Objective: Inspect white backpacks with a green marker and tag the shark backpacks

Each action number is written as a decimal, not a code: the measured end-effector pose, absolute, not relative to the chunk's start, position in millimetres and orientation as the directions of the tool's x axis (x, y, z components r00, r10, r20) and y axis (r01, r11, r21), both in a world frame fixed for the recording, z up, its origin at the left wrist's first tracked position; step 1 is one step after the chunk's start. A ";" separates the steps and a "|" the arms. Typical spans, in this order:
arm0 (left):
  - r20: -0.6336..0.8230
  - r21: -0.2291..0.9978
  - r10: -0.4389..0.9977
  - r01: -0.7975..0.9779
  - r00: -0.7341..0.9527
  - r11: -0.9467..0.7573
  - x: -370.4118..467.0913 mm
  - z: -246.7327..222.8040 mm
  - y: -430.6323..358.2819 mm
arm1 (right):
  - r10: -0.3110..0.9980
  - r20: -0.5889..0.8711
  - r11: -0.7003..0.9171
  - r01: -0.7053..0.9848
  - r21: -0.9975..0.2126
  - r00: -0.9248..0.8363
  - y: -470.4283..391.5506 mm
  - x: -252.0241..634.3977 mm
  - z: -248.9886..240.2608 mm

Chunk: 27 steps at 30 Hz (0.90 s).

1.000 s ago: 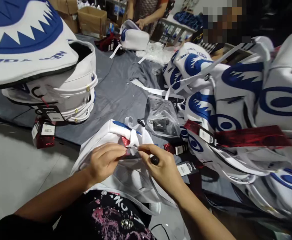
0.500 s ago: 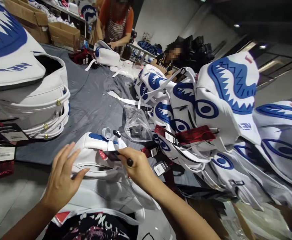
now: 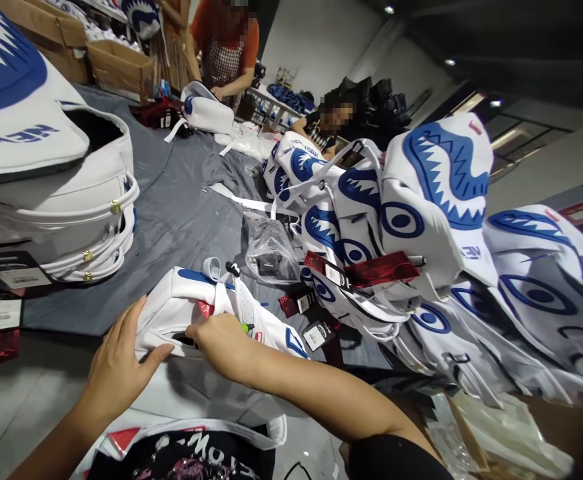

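Note:
A white bag (image 3: 158, 310) with a blue patch and a dark opening lies at the near edge of the grey-covered table. Against its left side rests my left hand (image 3: 126, 357), fingers apart and holding nothing. My right hand (image 3: 221, 340) is closed at the bag's opening, around a tool whose green and black end (image 3: 247, 328) sticks out behind the fist. The fist hides the tool's front end. Just above the fist shows a bit of red material (image 3: 205, 309). A white strap with a black cord stopper (image 3: 232, 269) stands up from the bag.
White bags with blue shark mouths (image 3: 401, 220) are heaped on the right. More bags (image 3: 71, 200) are stacked at the left. A clear plastic bag (image 3: 271, 250) lies mid-table (image 3: 176, 200). Two people are beyond; one handles a white bag (image 3: 208, 113). Cardboard boxes (image 3: 121, 67) stand behind.
My right hand has moved left and down to the bag's opening; the dark tag near its fingers is out of sight. The left hand stays open at the bag's side. The view has shifted slightly.

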State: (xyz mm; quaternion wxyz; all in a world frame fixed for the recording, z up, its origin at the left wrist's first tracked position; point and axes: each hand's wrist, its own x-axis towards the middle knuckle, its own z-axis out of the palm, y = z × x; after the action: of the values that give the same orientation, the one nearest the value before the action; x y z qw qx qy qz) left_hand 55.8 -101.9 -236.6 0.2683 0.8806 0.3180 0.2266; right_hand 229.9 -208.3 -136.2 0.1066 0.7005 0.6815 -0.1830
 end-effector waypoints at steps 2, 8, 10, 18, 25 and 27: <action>0.223 0.596 0.638 0.415 0.737 -0.688 52.8 -242.3 -99.2 | 0.907 -0.420 -0.076 0.995 -0.072 0.039 -202.1 228.4 -146.1; 0.206 0.464 0.666 0.527 0.717 -0.712 51.8 -256.7 -100.3 | 0.908 -0.412 -0.062 0.997 0.056 0.079 -194.1 217.1 -163.7; 0.249 0.449 0.671 0.530 0.698 -0.719 52.6 -259.3 -103.0 | 0.912 -0.403 -0.050 0.996 0.073 0.075 -195.4 214.3 -160.3; 0.379 0.455 0.619 0.443 0.688 -0.772 50.9 -265.7 -101.9 | 0.962 -0.268 -0.063 0.997 -0.043 0.049 -178.5 209.9 -153.4; 0.344 0.449 0.622 0.458 0.703 -0.767 43.7 -271.8 -98.1 | 0.957 -0.249 0.131 0.988 -0.078 -0.147 -165.4 203.3 -162.4; 0.305 0.474 0.647 0.478 0.699 -0.739 42.0 -269.3 -99.8 | 0.952 -0.245 0.178 0.983 -0.053 -0.186 -175.1 207.3 -159.3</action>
State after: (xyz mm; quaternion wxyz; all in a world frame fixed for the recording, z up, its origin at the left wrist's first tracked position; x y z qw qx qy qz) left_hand 42.0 -99.8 -269.3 0.1826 0.9033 0.3114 0.2317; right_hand 207.3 -175.1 -159.3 0.0777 0.6333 0.7636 -0.0994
